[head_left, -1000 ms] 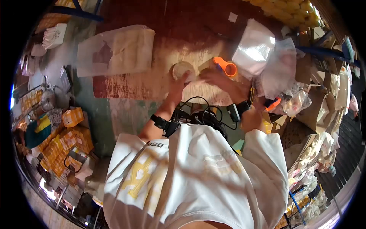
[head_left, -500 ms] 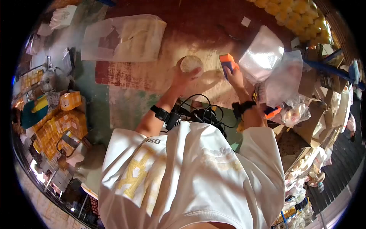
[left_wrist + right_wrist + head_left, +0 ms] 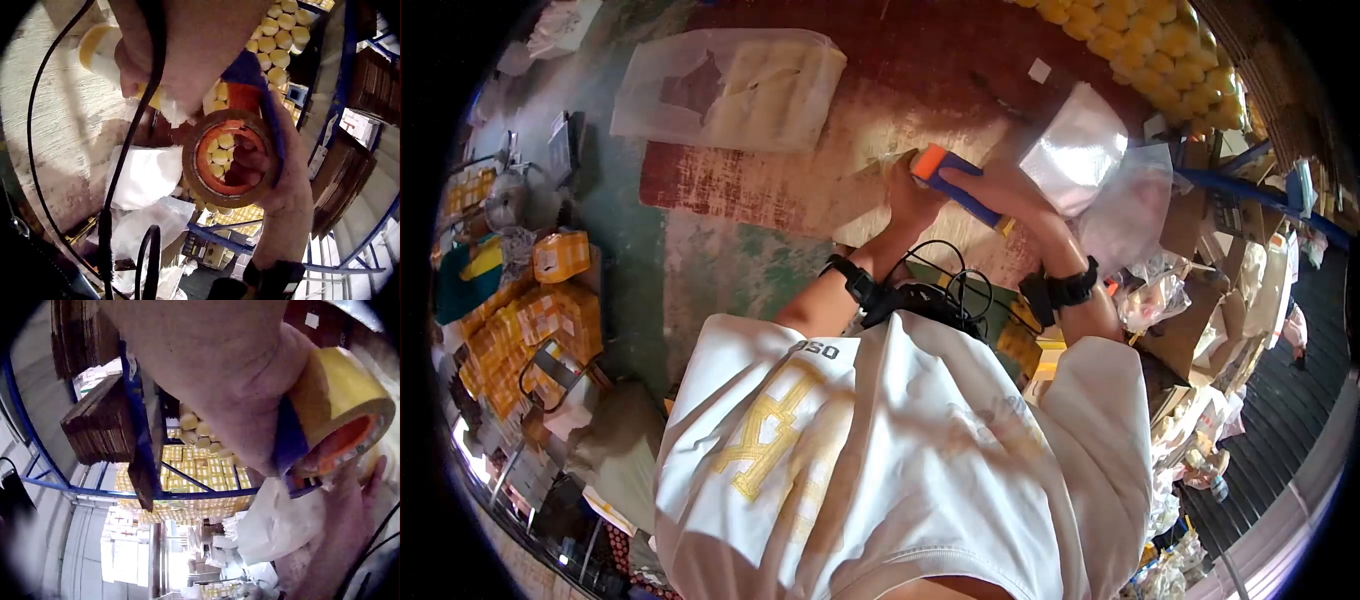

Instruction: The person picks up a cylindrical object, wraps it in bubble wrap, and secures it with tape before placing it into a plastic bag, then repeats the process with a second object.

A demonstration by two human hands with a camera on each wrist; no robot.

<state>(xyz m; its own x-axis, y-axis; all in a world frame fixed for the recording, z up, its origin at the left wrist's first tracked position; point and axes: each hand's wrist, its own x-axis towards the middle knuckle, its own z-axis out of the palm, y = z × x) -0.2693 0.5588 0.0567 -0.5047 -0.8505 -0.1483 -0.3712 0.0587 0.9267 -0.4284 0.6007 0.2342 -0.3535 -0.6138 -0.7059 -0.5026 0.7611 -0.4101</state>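
Observation:
My right hand (image 3: pixel 1005 190) grips a blue-and-orange tape dispenser (image 3: pixel 970 197), tilted across the front of my left hand (image 3: pixel 915 198). A large roll of yellowish-brown packing tape (image 3: pixel 353 375) sits on its orange hub (image 3: pixel 203 153). In the left wrist view, the left fingers curl round a white cylindrical tub (image 3: pixel 107 57) with a yellow rim. The dispenser's orange end overlaps the left hand in the head view, where the tub is mostly hidden. Both hands are over the worn front part of the red table (image 3: pixel 730 185).
A clear plastic bag (image 3: pixel 665 95) with pale contents lies at the table's back left. Bubble-wrap bags (image 3: pixel 1080 145) lie to the right, beside cardboard boxes (image 3: pixel 1190 225). Several yellow-topped tubs (image 3: pixel 1175 50) stand at the back right. Black cables (image 3: pixel 965 285) hang near my waist.
The right hand first reaches to the dispenser lying at the right, then lifts it and brings it left to the left hand. The left hand keeps the tub and shifts slightly right.

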